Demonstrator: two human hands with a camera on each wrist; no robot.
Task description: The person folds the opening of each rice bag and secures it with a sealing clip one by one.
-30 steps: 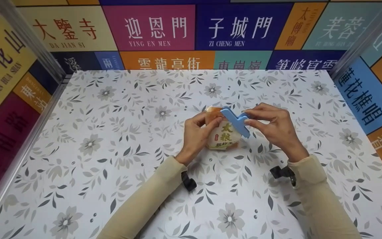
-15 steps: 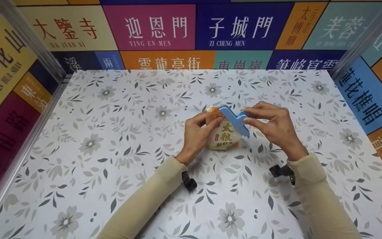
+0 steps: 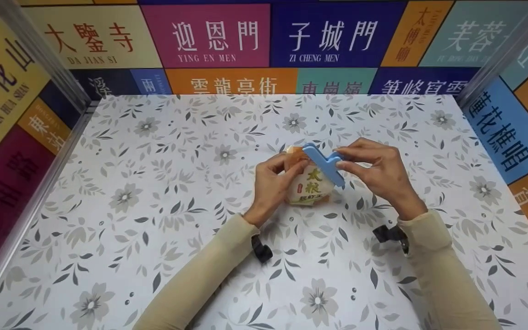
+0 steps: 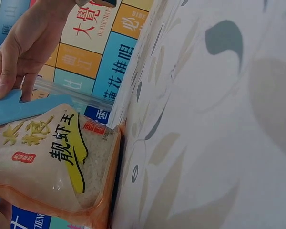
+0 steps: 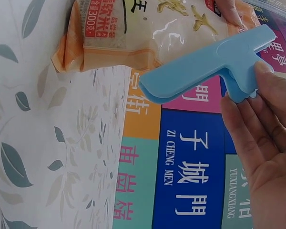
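Note:
A small clear and orange plastic bag of rice (image 3: 310, 185) with printed characters stands tilted near the middle of the table. My left hand (image 3: 273, 183) pinches its upper left part between thumb and fingers. A light blue bag clip (image 3: 323, 164) lies slanted along the bag's upper right edge. My right hand (image 3: 378, 167) pinches the clip's handles between thumb and fingertips. In the right wrist view the clip's long bars (image 5: 205, 64) lie close together beside the bag; whether they bite on the plastic I cannot tell. The left wrist view shows the white grains through the bag's lower end (image 4: 97, 164).
A white table covering (image 3: 163, 256) with grey flowers and leaves lies under both hands. Coloured panels with large printed characters (image 3: 213, 36) stand along the back and both sides. Each sleeve carries a black wrist mount, such as the left one (image 3: 261, 250).
The blue clip has shifted very slightly left and tilted a little, and its bars look closer together than a second ago. Both hands keep nearly the same place and grip.

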